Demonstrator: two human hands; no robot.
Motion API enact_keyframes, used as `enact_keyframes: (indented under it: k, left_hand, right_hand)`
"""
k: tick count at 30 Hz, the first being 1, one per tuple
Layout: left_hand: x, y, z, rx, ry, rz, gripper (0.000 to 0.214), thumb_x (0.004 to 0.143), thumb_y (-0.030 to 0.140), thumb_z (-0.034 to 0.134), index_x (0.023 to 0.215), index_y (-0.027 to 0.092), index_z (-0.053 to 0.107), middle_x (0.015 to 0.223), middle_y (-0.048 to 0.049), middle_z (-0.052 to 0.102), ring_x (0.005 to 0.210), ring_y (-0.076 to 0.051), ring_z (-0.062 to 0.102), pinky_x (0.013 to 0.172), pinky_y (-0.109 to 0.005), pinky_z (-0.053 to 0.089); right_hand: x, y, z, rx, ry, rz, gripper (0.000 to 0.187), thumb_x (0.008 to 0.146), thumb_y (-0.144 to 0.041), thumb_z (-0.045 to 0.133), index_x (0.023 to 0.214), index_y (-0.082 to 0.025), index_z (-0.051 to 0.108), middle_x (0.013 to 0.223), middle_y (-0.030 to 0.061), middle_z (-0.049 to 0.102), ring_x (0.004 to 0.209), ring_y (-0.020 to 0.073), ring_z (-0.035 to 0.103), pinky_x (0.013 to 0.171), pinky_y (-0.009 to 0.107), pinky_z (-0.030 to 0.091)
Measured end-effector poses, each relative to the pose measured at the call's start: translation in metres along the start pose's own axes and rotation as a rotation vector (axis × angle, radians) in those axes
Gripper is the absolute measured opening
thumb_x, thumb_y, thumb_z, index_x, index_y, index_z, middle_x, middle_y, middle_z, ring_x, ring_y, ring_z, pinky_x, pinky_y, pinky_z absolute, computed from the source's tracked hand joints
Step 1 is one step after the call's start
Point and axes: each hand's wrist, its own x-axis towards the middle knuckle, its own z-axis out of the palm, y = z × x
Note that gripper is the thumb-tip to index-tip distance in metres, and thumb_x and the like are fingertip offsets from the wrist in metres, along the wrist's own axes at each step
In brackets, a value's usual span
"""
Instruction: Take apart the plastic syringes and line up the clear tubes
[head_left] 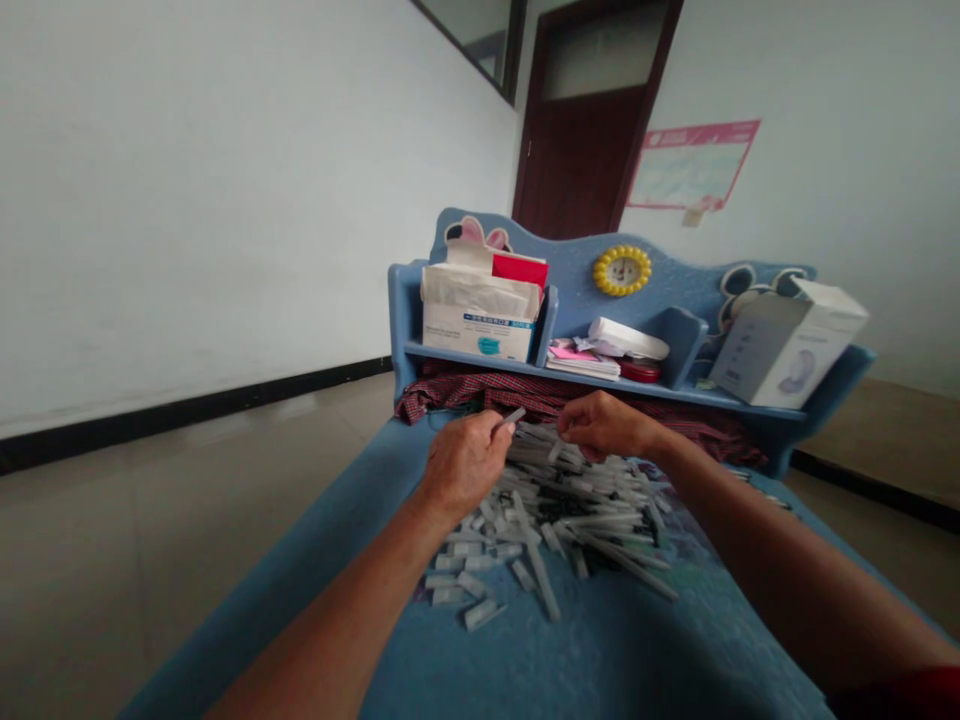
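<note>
My left hand (466, 455) is closed around a slim translucent tube that looks like a pen barrel (513, 416); its end sticks out past the thumb. To the right, my right hand (600, 425) is closed in a pinch above the pile. A small clear piece like a pen cap (556, 450) shows just below its fingertips; I cannot tell whether they grip it. Beneath both hands spreads a heap of clear pen barrels (535, 560) mixed with small black parts (559, 497). Short clear caps (448, 594) lie loose at the heap's near left.
Behind the blue desk (465, 670) top rises a shelf holding a mask box (480, 320), papers (585, 362), a white case (628, 338) and a white carton (784, 345). Checked cloth (457, 390) is tucked below the shelf. A yellow clock (622, 271) is on the backboard.
</note>
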Motion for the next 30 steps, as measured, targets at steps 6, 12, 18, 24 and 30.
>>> enact_keyframes:
  k: [6,12,18,24,30]
  left_hand:
    - [0.0,0.0,0.003,0.025,-0.059,0.007,0.028,0.087,0.032,0.043,0.072,0.018,0.062,0.065,-0.0029,0.064,0.063,-0.015,0.059,0.057,-0.024,0.033]
    - [0.001,-0.001,0.004,0.052,-0.088,0.001,0.028,0.087,0.031,0.042,0.073,0.018,0.063,0.068,-0.0032,0.066,0.065,-0.015,0.06,0.058,-0.024,0.034]
    - [0.0,-0.001,0.003,0.048,-0.103,-0.011,0.027,0.087,0.032,0.044,0.079,0.019,0.065,0.076,-0.0053,0.069,0.073,-0.017,0.062,0.063,-0.025,0.038]
    - [0.0,-0.002,0.003,0.051,-0.114,-0.017,0.027,0.087,0.033,0.044,0.08,0.019,0.066,0.077,-0.0056,0.069,0.074,-0.017,0.062,0.064,-0.025,0.039]
    - [-0.001,-0.004,0.004,0.085,-0.104,0.006,0.028,0.087,0.033,0.043,0.077,0.018,0.065,0.075,-0.0061,0.069,0.071,-0.018,0.062,0.061,-0.026,0.038]
  right_hand:
    - [-0.011,-0.004,0.021,0.055,-0.04,0.008,0.014,0.076,-0.02,0.049,0.077,-0.014,0.061,0.045,-0.0055,0.054,0.037,0.007,0.047,0.039,0.016,0.036]
    - [-0.01,-0.015,0.034,-0.061,-0.129,-0.015,0.019,0.078,-0.022,0.049,0.074,-0.014,0.066,0.046,-0.0038,0.056,0.042,0.0078,0.049,0.043,0.017,0.036]
    - [0.005,-0.021,0.035,-0.347,-0.035,0.03,0.023,0.08,-0.025,0.048,0.078,-0.017,0.07,0.076,0.006,0.069,0.073,0.0176,0.063,0.066,0.025,0.043]
    - [0.021,-0.033,0.055,-0.533,0.012,0.131,0.026,0.077,-0.024,0.051,0.092,-0.012,0.068,0.098,0.0189,0.067,0.093,0.0293,0.062,0.078,0.036,0.045]
    - [0.026,-0.035,0.058,-0.53,0.037,0.161,0.023,0.075,-0.021,0.051,0.088,-0.012,0.069,0.095,0.0196,0.068,0.088,0.0284,0.064,0.074,0.034,0.047]
